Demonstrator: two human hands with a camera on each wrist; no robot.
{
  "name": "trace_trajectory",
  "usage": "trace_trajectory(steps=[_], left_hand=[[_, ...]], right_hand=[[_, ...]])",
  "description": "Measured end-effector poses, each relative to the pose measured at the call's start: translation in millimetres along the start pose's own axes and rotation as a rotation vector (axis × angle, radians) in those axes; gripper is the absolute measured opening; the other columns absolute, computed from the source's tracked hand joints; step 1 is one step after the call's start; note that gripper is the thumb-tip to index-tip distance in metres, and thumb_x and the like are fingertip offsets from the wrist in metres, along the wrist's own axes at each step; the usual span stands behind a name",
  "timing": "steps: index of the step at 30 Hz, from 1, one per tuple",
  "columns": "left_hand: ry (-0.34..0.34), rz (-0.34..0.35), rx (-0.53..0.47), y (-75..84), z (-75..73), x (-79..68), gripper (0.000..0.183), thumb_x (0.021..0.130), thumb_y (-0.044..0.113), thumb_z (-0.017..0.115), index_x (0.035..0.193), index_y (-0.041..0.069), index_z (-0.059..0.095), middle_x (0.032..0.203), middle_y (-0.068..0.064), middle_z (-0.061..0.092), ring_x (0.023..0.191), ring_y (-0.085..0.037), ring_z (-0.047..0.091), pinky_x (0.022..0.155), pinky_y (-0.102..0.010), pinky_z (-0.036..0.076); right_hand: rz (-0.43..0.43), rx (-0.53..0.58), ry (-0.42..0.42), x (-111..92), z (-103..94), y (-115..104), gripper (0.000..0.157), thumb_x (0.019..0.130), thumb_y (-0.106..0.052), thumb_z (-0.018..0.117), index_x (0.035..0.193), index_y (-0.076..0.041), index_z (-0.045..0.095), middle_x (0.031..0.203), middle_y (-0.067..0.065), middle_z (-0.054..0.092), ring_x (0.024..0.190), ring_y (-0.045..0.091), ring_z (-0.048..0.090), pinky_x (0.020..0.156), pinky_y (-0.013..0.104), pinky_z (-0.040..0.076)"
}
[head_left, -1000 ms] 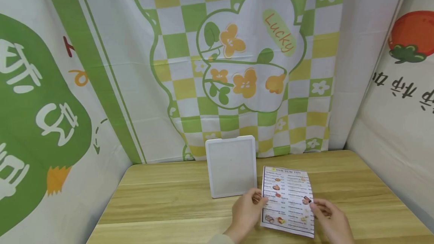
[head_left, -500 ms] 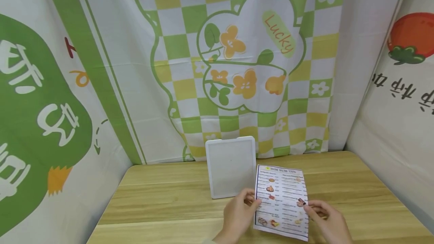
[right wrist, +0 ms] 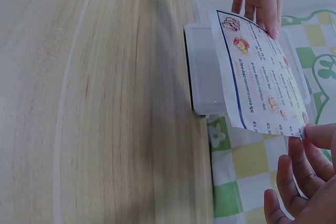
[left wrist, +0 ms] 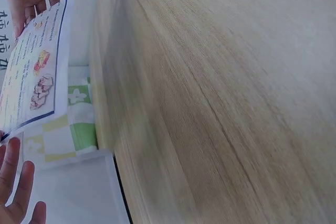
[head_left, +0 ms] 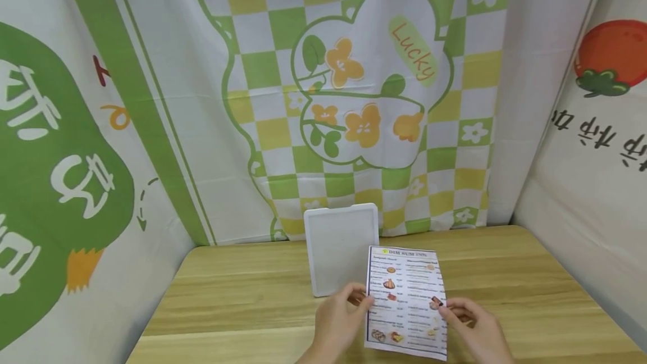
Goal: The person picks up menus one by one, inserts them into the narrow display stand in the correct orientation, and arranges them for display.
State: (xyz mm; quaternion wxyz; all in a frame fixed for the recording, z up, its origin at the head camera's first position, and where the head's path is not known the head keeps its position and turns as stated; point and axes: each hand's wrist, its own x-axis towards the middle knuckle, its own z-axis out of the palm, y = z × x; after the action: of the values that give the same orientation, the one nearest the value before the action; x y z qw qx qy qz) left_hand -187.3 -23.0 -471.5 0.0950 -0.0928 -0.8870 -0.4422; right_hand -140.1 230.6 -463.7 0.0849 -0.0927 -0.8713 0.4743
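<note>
Both hands are busy with one sheet of paper: the left hand (head_left: pixel 335 322) pinches one side edge of the menu sheet (head_left: pixel 406 303), and the right hand (head_left: pixel 477 327) pinches the other side edge. Each thumb presses on the printed front. In the right wrist view, the other right fingers spread out loosely.

The menu sheet has just slid toward the left, with both hands going along with it. A moment ago it was off to the right of the white board (head_left: pixel 341 249); now, seen from the head, its top left corner covers a bit of the board's lower right part. To me, that means the two things are being brought together. I can't tell if they touch.

The menu sheet is held up above the desk (head_left: pixel 237 302). It is thin and bends a little, with a blue line round the edge, small food pictures and "DIM SUM INN" on top. The white board is flat and looks like hard plastic, with a raised rim and rounded corners. The desk has smooth-looking, streaky wood. Behind hangs a soft, wrinkly cloth (head_left: pixel 263 122) with green and yellow squares.
</note>
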Motion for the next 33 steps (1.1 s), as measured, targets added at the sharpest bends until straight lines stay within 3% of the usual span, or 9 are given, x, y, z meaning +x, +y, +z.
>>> trace_trajectory(steps=[8,16,21,33], left_hand=[[-0.009,-0.05,-0.04,-7.8,-19.1,-7.0,0.019,0.088,0.046,0.071,0.098,0.03,0.069,0.085,0.02,0.063,0.074,-0.002,0.055,0.069,-0.032,0.042],[0.015,-0.047,-0.025,-14.2,-34.8,-11.8,0.021,0.088,0.044,0.071,0.099,0.027,0.069,0.084,0.019,0.064,0.077,-0.004,0.057,0.07,-0.032,0.043],[0.031,-0.042,-0.012,-15.8,-42.8,-12.9,0.021,0.088,0.043,0.072,0.101,0.027,0.069,0.084,0.02,0.064,0.076,-0.003,0.057,0.068,-0.029,0.044],[0.058,0.036,0.051,-14.8,-57.7,-9.5,0.027,0.088,0.039,0.073,0.109,0.022,0.068,0.084,0.02,0.065,0.073,0.0,0.057,0.066,-0.025,0.044]], right_hand=[[0.009,0.03,-0.025,-5,10.8,-15,0.027,0.091,-0.031,0.072,0.106,-0.009,0.07,0.091,-0.002,0.071,0.08,0.009,0.06,0.072,0.028,0.047],[-0.059,0.087,0.014,-6,18.1,-29,0.02,0.09,-0.027,0.075,0.101,-0.01,0.072,0.086,-0.004,0.071,0.078,0.005,0.061,0.07,0.025,0.047],[-0.057,0.098,0.001,-5,23.2,-33,0.018,0.089,-0.026,0.075,0.1,-0.011,0.073,0.087,-0.005,0.071,0.079,0.006,0.061,0.072,0.025,0.047],[-0.119,0.124,-0.013,-1,29.3,-45,0.021,0.086,-0.029,0.078,0.098,-0.013,0.072,0.084,-0.005,0.069,0.078,0.008,0.06,0.073,0.024,0.047]])
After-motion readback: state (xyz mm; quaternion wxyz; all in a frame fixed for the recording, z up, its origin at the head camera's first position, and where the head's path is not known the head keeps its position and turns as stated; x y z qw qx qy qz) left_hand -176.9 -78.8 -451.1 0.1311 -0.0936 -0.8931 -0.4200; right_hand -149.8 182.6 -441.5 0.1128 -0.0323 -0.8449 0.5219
